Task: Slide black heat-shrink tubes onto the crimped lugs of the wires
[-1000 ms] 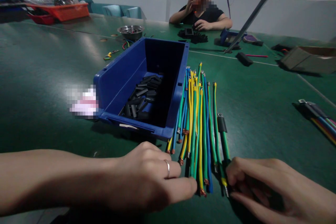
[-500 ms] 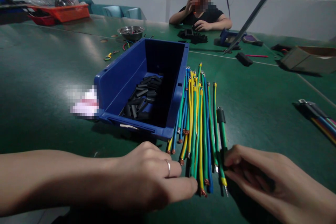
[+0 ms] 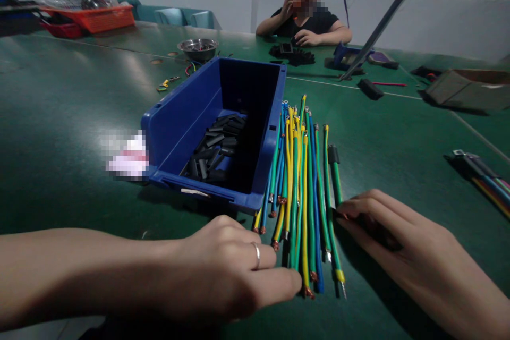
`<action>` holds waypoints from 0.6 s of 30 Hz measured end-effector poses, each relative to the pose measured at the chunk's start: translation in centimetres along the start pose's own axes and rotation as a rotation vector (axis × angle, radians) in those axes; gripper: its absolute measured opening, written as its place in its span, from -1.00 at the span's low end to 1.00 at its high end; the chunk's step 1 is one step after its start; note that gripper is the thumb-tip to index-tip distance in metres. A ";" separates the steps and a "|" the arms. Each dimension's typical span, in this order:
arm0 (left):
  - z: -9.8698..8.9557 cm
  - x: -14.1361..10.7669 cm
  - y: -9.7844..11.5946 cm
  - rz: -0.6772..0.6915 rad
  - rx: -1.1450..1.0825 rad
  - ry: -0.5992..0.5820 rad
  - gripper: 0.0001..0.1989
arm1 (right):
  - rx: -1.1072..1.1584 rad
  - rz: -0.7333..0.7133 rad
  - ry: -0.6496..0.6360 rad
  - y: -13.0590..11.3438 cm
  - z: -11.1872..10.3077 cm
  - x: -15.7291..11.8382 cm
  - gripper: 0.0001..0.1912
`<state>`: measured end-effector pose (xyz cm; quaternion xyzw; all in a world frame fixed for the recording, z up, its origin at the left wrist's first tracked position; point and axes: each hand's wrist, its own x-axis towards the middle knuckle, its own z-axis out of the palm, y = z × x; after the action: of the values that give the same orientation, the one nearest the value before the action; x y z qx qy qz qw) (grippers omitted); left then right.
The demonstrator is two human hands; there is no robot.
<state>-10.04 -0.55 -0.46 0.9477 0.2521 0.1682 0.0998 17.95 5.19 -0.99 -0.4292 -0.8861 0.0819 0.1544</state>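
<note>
Several short cables (image 3: 305, 196) in green, yellow and blue lie side by side, some with bare copper ends, others with metal lugs. My left hand (image 3: 239, 271) lies over their lower left ends, fingers bent and close together. Its index fingertip covers the end of a green cable; what is under the fingers is hidden. My right hand (image 3: 382, 239) pinches the rightmost green cable (image 3: 337, 186) at about mid-length. A black sleeve (image 3: 333, 154) sits around that cable's upper end, and its lower end shows a yellow band and bare metal tip.
A blue bin (image 3: 183, 111) with several black sleeves (image 3: 215, 149) stands left of the cables. Farther off are a metal bowl (image 3: 198, 49), an orange basket (image 3: 105, 18), a cardboard box (image 3: 470, 90) and a seated person (image 3: 305, 26). Another cable bundle (image 3: 484, 172) lies right.
My right hand has moved up along the rightmost cable. The black sleeve has slid up, and the metal lug above it no longer shows. My left hand stays almost still.
</note>
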 end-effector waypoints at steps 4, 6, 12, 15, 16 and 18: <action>0.2 -0.1 0.0 0.001 0.005 -0.001 -0.82 | 0.012 0.000 0.011 0.1 -0.1 0.1 -0.70; 0.2 -0.1 0.0 0.001 0.009 0.000 -0.83 | -0.012 0.005 0.018 0.2 -0.1 0.1 -0.68; 0.2 0.0 -0.1 -0.008 0.016 -0.017 -0.83 | -0.076 -0.033 0.056 0.3 -0.1 0.2 -0.62; 0.2 0.0 -0.1 -0.009 0.005 -0.020 -0.83 | -0.095 -0.031 0.054 0.3 -0.1 0.2 -0.58; 0.3 0.0 -0.1 -0.008 0.006 -0.013 -0.83 | -0.093 -0.028 0.058 0.4 -0.1 0.2 -0.57; 0.3 0.0 -0.1 -0.004 0.012 0.001 -0.84 | -0.086 -0.025 0.069 0.5 -0.1 0.2 -0.56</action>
<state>-9.98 -0.50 -0.80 0.9477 0.2551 0.1668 0.0941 18.21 5.61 -1.03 -0.4269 -0.8883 0.0268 0.1672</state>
